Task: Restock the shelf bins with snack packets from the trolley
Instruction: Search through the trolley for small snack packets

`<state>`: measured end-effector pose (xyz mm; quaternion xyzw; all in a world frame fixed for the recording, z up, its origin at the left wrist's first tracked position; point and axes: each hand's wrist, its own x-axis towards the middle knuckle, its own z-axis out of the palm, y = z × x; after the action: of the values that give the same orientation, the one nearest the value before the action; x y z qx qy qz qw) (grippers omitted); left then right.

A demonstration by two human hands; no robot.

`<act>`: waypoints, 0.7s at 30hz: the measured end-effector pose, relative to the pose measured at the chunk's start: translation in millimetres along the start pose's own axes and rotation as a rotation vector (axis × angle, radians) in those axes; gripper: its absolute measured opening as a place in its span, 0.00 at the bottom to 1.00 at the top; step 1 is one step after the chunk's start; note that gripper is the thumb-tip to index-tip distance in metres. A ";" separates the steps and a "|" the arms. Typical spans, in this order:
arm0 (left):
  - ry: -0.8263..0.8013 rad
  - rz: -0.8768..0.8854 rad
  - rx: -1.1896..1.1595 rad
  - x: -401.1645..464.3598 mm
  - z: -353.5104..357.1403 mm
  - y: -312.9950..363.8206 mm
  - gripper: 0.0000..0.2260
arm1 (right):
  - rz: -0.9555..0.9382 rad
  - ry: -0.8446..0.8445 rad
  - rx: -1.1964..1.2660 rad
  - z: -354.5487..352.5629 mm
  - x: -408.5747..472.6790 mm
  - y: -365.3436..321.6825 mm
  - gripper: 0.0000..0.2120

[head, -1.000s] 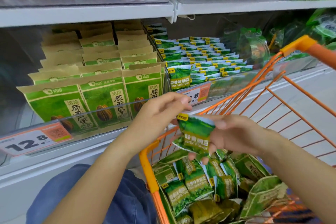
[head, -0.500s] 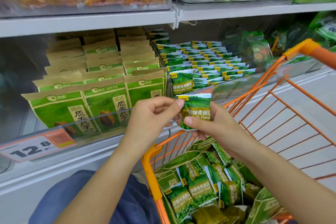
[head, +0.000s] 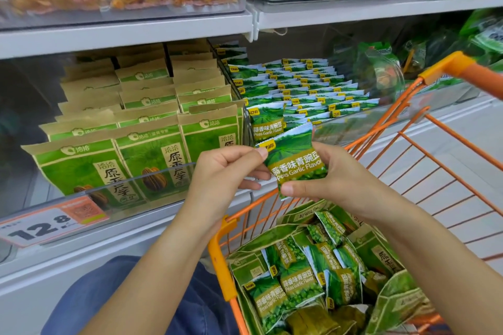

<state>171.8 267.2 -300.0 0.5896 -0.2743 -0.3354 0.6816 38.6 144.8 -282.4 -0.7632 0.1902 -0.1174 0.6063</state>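
green pea packet (head: 295, 164) | orange trolley (head: 221, 258) | brown-green seed bags (head: 89, 168)

Bright even light, glare on bin front (head: 152, 179), blurry, warped edges.

Bare forearms without sleeves, short plain fingernails, and blue denim trousers (head: 152, 299) below.

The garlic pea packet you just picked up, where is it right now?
In the head view, centre: the garlic pea packet is held between the left hand and right hand, above the trolley front rim, just below the pea bin.
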 end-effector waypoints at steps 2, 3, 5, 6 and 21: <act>-0.016 -0.026 -0.012 -0.2 1.6 -1.8 0.09 | -0.023 -0.007 -0.038 -2.5 -1.5 1.8 0.17; -0.033 -0.022 0.003 -0.2 1.9 -2.1 0.07 | -0.026 0.000 -0.044 -2.6 -2.4 2.8 0.17; -0.082 0.004 0.068 -0.6 0.8 -2.7 0.06 | -0.021 0.033 -0.061 -1.9 -3.8 8.6 0.17; -0.108 0.021 0.108 -1.0 0.4 -3.9 0.08 | -0.020 0.053 -0.082 -1.6 -4.1 12.1 0.17; -0.073 0.217 0.520 -0.5 -0.6 -17.9 0.04 | -0.150 0.286 -0.232 -23.6 11.8 -1.4 0.08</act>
<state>169.6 266.5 -317.8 0.6994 -0.4368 -0.1998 0.5293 39.7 119.2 -276.1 -0.8155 0.2292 -0.2465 0.4707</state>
